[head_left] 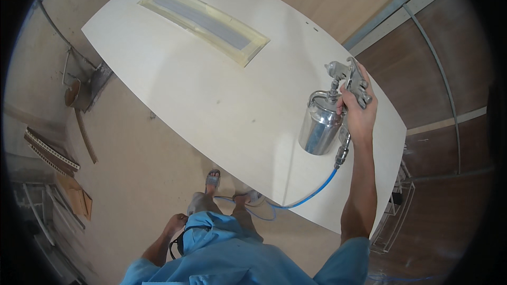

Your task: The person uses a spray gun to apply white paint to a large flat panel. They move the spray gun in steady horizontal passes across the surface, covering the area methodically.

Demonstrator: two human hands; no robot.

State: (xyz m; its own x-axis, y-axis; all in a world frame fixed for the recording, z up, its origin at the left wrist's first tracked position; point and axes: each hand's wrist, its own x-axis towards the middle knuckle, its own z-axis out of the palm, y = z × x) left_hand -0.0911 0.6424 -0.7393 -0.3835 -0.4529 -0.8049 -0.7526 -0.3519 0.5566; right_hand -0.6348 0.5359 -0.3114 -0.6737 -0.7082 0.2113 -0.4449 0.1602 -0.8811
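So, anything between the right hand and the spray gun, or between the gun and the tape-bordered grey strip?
Nothing visible. The right hand grips the spray gun; between gun and tape-bordered grey strip only white panel shows. The blue hose runs toward the near edge, away from that line.

1. Held over white panel (211,113), toward its right end: silver spray gun (344,74), nozzle leftward.
2. Joined beneath: shiny lidded metal cup (319,127).
3. Attached by metal fitting (342,153): blue hose (317,195), curving over panel's near edge.
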